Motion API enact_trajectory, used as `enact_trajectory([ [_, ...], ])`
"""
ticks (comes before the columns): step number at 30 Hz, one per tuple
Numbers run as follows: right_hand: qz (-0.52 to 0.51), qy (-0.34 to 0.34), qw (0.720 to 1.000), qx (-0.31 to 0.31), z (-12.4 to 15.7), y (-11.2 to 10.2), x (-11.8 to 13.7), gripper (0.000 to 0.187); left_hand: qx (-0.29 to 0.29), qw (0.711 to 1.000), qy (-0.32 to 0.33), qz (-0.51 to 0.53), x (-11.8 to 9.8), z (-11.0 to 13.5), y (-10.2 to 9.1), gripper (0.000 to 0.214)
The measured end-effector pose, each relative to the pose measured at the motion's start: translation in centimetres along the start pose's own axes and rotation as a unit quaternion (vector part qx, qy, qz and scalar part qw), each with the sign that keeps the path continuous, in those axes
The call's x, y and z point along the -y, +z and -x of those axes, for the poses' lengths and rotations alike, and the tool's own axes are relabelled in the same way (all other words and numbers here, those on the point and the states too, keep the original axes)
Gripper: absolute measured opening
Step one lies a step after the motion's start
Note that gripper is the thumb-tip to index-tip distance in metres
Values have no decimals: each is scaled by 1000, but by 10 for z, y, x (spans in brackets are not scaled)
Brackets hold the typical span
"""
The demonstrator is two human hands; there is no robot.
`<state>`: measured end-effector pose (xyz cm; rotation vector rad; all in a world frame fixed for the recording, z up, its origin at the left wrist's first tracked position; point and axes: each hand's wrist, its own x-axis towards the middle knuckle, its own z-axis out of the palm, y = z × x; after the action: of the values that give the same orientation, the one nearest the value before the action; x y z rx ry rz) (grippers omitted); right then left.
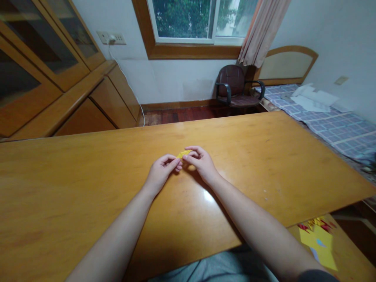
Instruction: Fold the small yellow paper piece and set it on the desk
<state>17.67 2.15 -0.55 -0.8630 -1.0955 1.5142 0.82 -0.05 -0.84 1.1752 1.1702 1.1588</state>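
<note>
A small piece of folded yellow paper [183,154] is held between my two hands, just above the wooden table [88,184]. My left hand [165,169] pinches its left end between thumb and fingers. On the other side, my right hand [202,162] grips the right end, thumb in front and index finger curled over the top. Parts of the paper are covered by my fingertips, so its full shape is hidden.
At lower right, a lower surface holds yellow paper sheets [323,254] and several small red and yellow folded pieces [319,224]. Beyond the table stand a brown armchair [232,84], a bed [331,125] and a wooden cabinet [85,105].
</note>
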Motion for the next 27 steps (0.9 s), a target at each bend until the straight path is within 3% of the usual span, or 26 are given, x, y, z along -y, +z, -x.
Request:
enact_trajectory([
  [8, 11, -17, 999, -42, -1, -2, -2, 32, 10, 1000, -13, -5, -2, 1, 0, 29],
  [14, 24, 1, 1000, -7, -2, -3, -4, 33, 8, 1000, -18, 1, -1, 1, 0, 30],
  [20, 18, -9, 1000, -16, -2, -4, -4, 33, 4, 1000, -19, 4, -2, 1, 1, 31],
  [27, 29, 14, 999, -7, -1, -2, -3, 28, -42, 999, 7, 32, 3, -1, 0, 30],
])
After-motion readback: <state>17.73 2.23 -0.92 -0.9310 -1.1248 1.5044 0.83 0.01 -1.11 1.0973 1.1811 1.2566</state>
